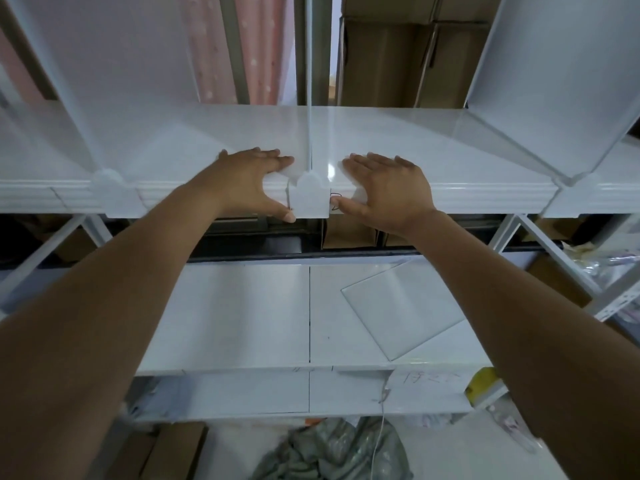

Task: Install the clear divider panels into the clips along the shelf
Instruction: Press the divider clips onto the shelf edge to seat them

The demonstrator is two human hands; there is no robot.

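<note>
Seating the white scalloped plastic clip [308,199], I reckon: left hand [254,180] at nine, right hand [389,190] at three, fingers flat; clear loose panel [401,306] next

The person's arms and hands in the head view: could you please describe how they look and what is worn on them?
Both the left hand and the right hand are bare, without gloves; no rings show. The left forearm and the right forearm are bare too: no sleeve, watch, bracelet or marking is in view.
</note>
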